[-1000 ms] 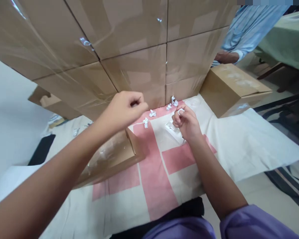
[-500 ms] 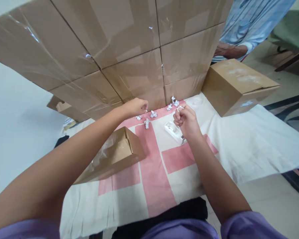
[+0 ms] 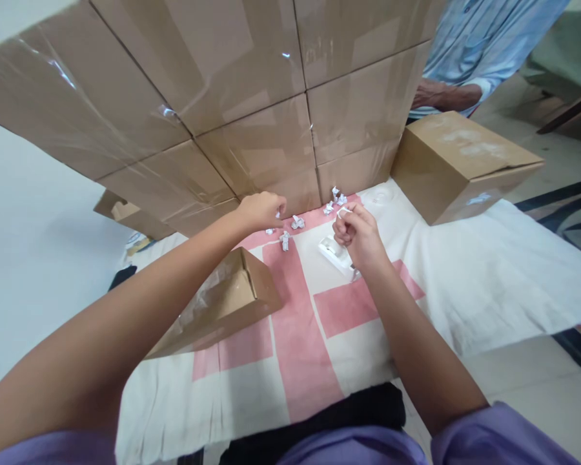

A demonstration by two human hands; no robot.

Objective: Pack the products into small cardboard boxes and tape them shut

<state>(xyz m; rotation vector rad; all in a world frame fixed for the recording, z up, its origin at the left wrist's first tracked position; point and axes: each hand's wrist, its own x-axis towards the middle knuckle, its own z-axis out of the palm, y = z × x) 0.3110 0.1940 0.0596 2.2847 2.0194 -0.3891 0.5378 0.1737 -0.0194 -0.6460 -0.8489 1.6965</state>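
Observation:
My left hand (image 3: 265, 210) hovers over the far side of the cloth, its fingers curled with a tiny white bit at the fingertips. Below it lie crumpled paper pieces (image 3: 284, 241). My right hand (image 3: 359, 234) is closed in a pinch on a thin white strip (image 3: 343, 211) that curves over the fingertips. Partly hidden under that hand is a white tape dispenser (image 3: 333, 254). Beyond it, more paper pieces (image 3: 339, 197) sit against the stacked boxes.
Stacked, taped cardboard boxes (image 3: 261, 142) form a wall at the back. An open carton (image 3: 261, 284) stands under my left forearm; a closed carton (image 3: 458, 168) sits at the right. A person's hand (image 3: 438, 95) and blue sleeve show behind it. The pink-and-white cloth (image 3: 305, 349) covers the table.
My left hand's fingers have parted slightly around the white bit. My right hand has shifted a little to the left, still pinching the strip. The papers and boxes stay put.

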